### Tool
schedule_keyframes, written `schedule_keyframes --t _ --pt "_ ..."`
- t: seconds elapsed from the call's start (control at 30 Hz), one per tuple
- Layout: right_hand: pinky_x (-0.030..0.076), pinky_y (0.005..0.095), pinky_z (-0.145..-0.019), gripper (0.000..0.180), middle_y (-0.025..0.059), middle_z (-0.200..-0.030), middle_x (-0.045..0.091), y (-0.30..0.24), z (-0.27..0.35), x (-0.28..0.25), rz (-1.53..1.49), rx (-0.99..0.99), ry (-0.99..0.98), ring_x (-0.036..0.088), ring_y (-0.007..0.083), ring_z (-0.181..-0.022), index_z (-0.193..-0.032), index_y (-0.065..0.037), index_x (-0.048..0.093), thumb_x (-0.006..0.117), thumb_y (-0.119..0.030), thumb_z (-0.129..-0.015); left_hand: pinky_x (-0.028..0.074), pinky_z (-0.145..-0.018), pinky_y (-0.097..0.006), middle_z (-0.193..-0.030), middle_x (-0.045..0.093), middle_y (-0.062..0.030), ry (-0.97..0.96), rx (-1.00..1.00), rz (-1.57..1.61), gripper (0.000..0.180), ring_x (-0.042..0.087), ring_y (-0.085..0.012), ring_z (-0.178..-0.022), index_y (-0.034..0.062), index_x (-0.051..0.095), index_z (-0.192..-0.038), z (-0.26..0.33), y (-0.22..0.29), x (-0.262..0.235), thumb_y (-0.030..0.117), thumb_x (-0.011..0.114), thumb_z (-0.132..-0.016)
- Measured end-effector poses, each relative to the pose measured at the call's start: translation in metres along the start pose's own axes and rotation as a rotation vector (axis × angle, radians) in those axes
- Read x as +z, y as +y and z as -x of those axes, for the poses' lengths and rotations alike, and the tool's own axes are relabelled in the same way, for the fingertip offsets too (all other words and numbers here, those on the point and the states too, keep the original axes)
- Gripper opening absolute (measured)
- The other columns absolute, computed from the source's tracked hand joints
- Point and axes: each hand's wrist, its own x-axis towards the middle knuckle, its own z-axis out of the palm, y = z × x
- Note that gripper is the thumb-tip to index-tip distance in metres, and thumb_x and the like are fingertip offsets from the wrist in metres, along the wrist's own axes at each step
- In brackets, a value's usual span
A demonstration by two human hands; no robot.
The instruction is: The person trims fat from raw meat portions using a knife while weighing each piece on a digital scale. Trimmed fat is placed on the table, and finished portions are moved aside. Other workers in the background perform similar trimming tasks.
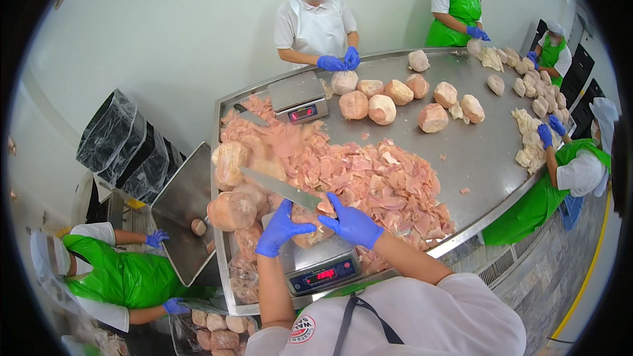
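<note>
My left hand [282,229], in a blue glove, grips the side of a rounded lump of pink meat [310,236], thumb laid across it. The lump is at the near digital scale [322,275]; whether it rests on the plate I cannot tell. My right hand [355,223], also gloved in blue, is closed at the handle end of a large knife [280,186]. Its broad blade slants up to the left, above the lump and past my left hand. The handle is mostly hidden. A wide heap of thin pink meat slices [369,181] lies just beyond my hands.
Whole meat lumps [232,211] crowd the steel table's left side. A second scale [300,102] and another knife [250,116] lie farther back. Across the table a person in a white apron [323,29] handles a lump. Green-aproned people work around it; a steel bin [181,207] stands left.
</note>
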Motion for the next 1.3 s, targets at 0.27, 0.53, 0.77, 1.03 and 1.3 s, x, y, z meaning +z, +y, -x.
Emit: schedule_keyframes --t 0.27,0.53,0.77,1.03,1.3 --pt "0.045 0.0471 -0.105 0.09 0.0347 -0.131 0.06 0.061 0.01 -0.014 -0.05 -0.233 -0.077 0.059 0.0459 -0.123 -0.161 -0.008 0.02 0.052 -0.064 -0.097 0.039 -0.115 -0.038 -0.144 0.053 -0.0123 -0.18 -0.135 0.035 0.101 0.049 -0.0233 -0.134 0.0 0.045 -0.146 0.003 0.033 -0.008 0.024 0.096 -0.063" --pt "0.043 0.0467 -0.108 0.086 0.0334 -0.14 0.054 0.031 -0.025 -0.006 -0.182 -0.14 -0.057 0.055 0.0439 -0.13 -0.16 -0.009 0.026 0.051 -0.063 -0.098 0.037 -0.116 -0.038 -0.145 0.05 -0.015 -0.139 -0.117 0.032 0.103 0.047 -0.0249 -0.135 -0.0014 0.039 -0.149 0.0 0.003 -0.007 0.027 0.094 -0.067" --pt "0.041 0.0445 -0.111 0.084 0.0282 -0.144 0.054 0.037 -0.008 -0.002 -0.194 -0.154 -0.004 0.053 0.0415 -0.134 -0.161 -0.013 0.027 0.051 -0.062 -0.098 0.041 -0.111 -0.038 -0.15 0.041 -0.0168 0.276 -0.009 -0.222 0.09 0.047 -0.0279 -0.133 0.0007 0.042 -0.146 0.036 -0.016 0.008 0.028 0.09 -0.074" --pt "0.041 0.0434 -0.111 0.084 0.0283 -0.144 0.054 0.05 -0.005 0.002 -0.245 -0.128 -0.015 0.054 0.041 -0.134 -0.161 -0.015 0.027 0.053 -0.063 -0.097 0.05 -0.095 -0.032 -0.098 0.071 -0.0042 -0.506 -0.393 -0.169 0.024 0.065 -0.0157 -0.096 0.0052 0.073 -0.112 0.14 0.073 0.001 0.022 0.07 -0.096" --pt "0.046 0.0455 -0.104 0.084 0.0352 -0.126 0.062 0.033 0.014 0.016 -0.182 -0.02 0.053 0.062 0.0447 -0.121 -0.163 -0.018 0.021 0.052 -0.061 -0.098 0.038 -0.113 -0.046 -0.141 0.051 -0.0232 0.373 -0.044 -0.515 0.084 0.047 -0.0359 -0.134 -0.0027 0.05 -0.141 0.077 0.058 0.034 0.044 0.084 -0.079"
